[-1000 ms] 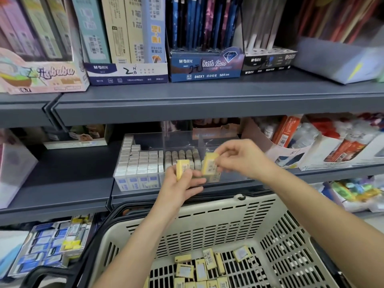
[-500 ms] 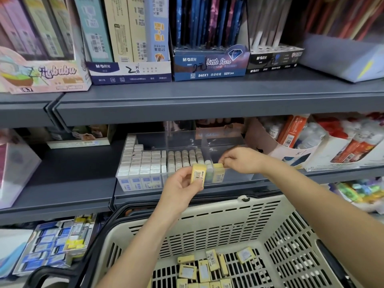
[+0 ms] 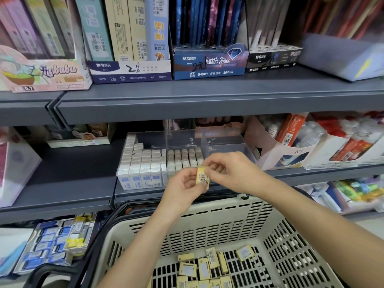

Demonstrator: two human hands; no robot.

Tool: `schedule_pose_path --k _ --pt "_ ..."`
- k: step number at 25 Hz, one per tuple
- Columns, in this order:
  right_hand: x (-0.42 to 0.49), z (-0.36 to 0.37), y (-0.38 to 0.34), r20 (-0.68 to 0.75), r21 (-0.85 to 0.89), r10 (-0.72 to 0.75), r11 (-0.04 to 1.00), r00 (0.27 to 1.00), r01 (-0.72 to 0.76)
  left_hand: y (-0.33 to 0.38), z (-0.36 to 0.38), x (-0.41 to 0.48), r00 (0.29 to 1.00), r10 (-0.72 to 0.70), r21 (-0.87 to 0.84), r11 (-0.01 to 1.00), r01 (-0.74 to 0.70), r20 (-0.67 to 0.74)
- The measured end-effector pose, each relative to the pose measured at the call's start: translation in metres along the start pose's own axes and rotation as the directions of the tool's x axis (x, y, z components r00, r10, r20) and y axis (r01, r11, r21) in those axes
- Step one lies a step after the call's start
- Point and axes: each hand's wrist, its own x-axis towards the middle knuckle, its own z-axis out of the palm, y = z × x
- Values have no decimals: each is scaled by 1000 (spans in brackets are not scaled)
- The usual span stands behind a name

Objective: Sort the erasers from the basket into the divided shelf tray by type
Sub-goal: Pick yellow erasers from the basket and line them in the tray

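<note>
A yellow eraser [image 3: 202, 178] is held upright between both hands, in front of the clear divided tray [image 3: 220, 140] and above the far rim of the beige basket [image 3: 207, 223]. Its barcode label is turned toward the camera. The left hand [image 3: 182, 190] is curled round the eraser from the left and below, so that the lower left edge is covered by the thumb and the bent fingers. The upper right corner is pinched by the fingertips of the right hand [image 3: 232, 173], whose other fingers are folded loosely behind; exactly how many fingertips touch cannot be told. The eraser's top edge and labelled face are left uncovered between the two grips.

In the tray, the left compartment is filled with white erasers in blue sleeves [image 3: 143, 163], and the middle one with rows of pale erasers [image 3: 185, 159]. The right compartment is largely hidden by the hands. More loose yellow erasers [image 3: 204, 267] are seen lying on the basket floor.
</note>
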Motion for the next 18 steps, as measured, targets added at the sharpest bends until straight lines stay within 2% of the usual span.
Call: schedule_pose_path --k 2,4,6,8,10,14,18 --pt "0 -11 4 -31 66 47 997 998 -45 0 -2 -3 999 40 141 989 -38 -13" --pt "7 -29 17 -126 116 134 986 983 -119 -3 -9 -6 992 95 383 922 -57 -80" --pt "18 -44 30 -202 39 197 980 959 -193 -5 -18 -8 988 107 520 853 -32 -115" --pt "32 -43 40 -217 -77 197 973 956 -217 -9 -23 -9 993 67 565 825 2 -101" --pt "44 -31 45 -129 -177 199 959 972 -220 -13 -23 -8 996 42 592 806 10 -73" --pt "50 -9 58 102 -230 264 944 959 -235 -19 -23 -6 998 48 633 774 -6 -50" --pt "45 -7 62 170 -178 283 951 944 -253 -19 -21 -7 998 62 654 756 -29 -28"
